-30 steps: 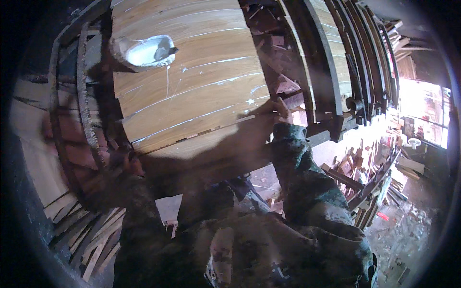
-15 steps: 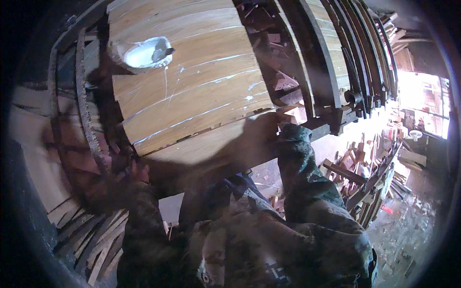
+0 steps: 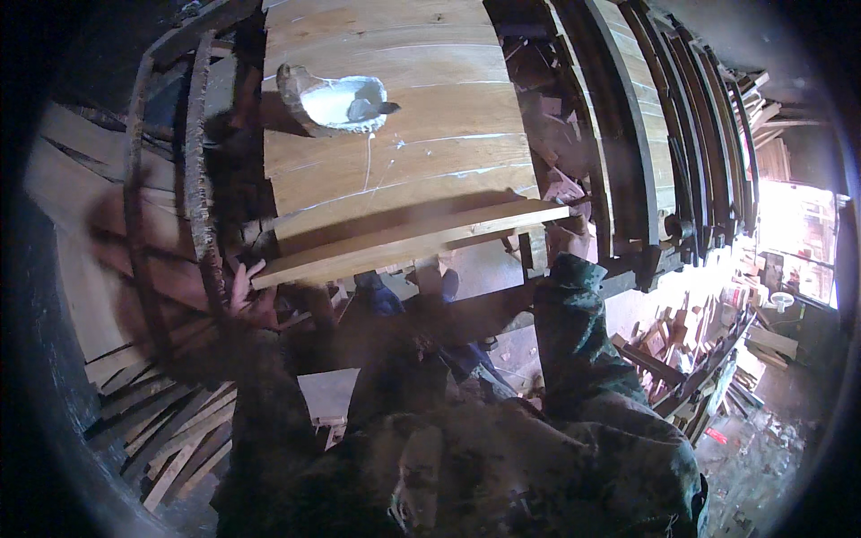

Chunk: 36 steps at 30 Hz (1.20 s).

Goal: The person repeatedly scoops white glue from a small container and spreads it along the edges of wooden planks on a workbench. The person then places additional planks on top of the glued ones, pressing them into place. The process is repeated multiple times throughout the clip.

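A pale wooden board (image 3: 395,242) is tipped up onto its edge along the near side of a wide panel of glued boards (image 3: 430,108). My left hand (image 3: 253,294) grips its left end, thumb and fingertips showing at the corner. At the right end my right hand (image 3: 570,235) holds the board, its fingers partly hidden by the sleeve and shadow. On the panel sits a rough-rimmed container of white glue (image 3: 345,100), with a dark-handled tool (image 3: 369,109) lying in it. White glue lines and drips mark the panel's seams.
A dark frame rail (image 3: 484,314) runs between me and the panel. Long dark clamp bars (image 3: 628,125) stand at the right, beside another panel. Wood strips (image 3: 179,430) lie piled at lower left, and offcuts (image 3: 668,327) at right. A bright window (image 3: 798,238) is far right.
The near board, lying flat before, is now tilted up on edge, opening a gap beneath it where the floor shows. Both hands have lifted its ends. The view has shifted slightly.
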Each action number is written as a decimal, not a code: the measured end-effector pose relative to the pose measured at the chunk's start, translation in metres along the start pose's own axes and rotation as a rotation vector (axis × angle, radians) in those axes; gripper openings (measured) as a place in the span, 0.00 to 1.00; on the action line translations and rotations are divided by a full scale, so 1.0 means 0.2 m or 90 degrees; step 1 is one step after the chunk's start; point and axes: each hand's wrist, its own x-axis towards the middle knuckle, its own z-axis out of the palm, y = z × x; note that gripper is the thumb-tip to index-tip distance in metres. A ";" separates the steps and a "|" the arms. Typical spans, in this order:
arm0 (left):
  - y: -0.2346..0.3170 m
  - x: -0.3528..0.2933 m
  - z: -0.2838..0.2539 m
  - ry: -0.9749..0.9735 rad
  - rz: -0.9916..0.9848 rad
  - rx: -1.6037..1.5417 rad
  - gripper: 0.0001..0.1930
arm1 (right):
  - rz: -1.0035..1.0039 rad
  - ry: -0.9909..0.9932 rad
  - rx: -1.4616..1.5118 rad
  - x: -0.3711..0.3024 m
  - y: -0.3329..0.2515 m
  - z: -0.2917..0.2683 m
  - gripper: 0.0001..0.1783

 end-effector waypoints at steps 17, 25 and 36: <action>-0.03 0.32 0.03 -0.347 -0.161 0.426 0.24 | -0.552 -0.395 -0.773 0.20 -0.31 1.07 0.31; 0.04 0.28 0.10 -0.251 -0.142 0.320 0.24 | -0.488 -0.463 -0.891 0.28 -0.11 1.78 0.14; 0.00 0.21 0.04 -0.189 -0.116 0.381 0.22 | -0.321 -0.538 -0.764 0.32 -0.06 1.98 0.14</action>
